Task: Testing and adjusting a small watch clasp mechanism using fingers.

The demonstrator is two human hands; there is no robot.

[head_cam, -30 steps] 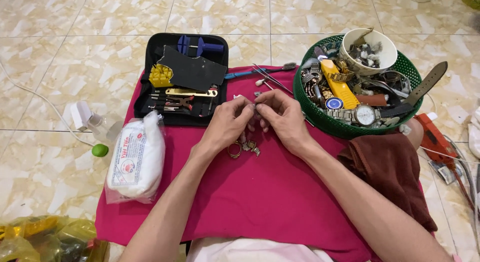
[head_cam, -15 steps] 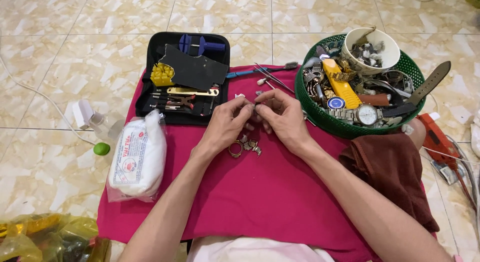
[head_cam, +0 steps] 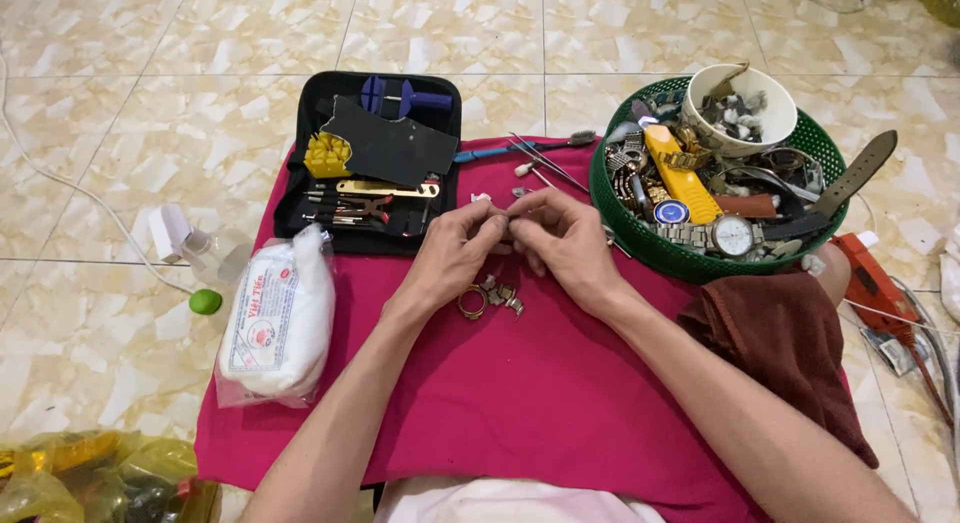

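Left hand (head_cam: 455,251): fingers curled, thumb and forefinger pinched together at the tips; right hand (head_cam: 565,245): same posture, fingertips meeting those of the left hand. A very small part is pinched between the two sets of fingertips; it is too small to identify, and how firmly each hand grips it cannot be told.

Directly below the fingertips, between the two wrists, lies a cluster of small metal parts (head_cam: 503,295) with a gold ring-shaped piece (head_cam: 472,302) at its left edge, just beside the left hand; all rest on the magenta cloth (head_cam: 520,403) that covers the work surface.

Beyond the left hand: an open black tool case (head_cam: 350,198) holding a yellow block, a gold bar and several slim tools. To the left of the left forearm: a white plastic bag (head_cam: 275,318), near the cloth edge. To the right of the right hand, close by: a green basket (head_cam: 640,238) filled with watches, straps and a white cup; a watch with a white dial (head_cam: 733,234) lies near its front rim. Beside the right forearm: a folded brown cloth (head_cam: 785,348).
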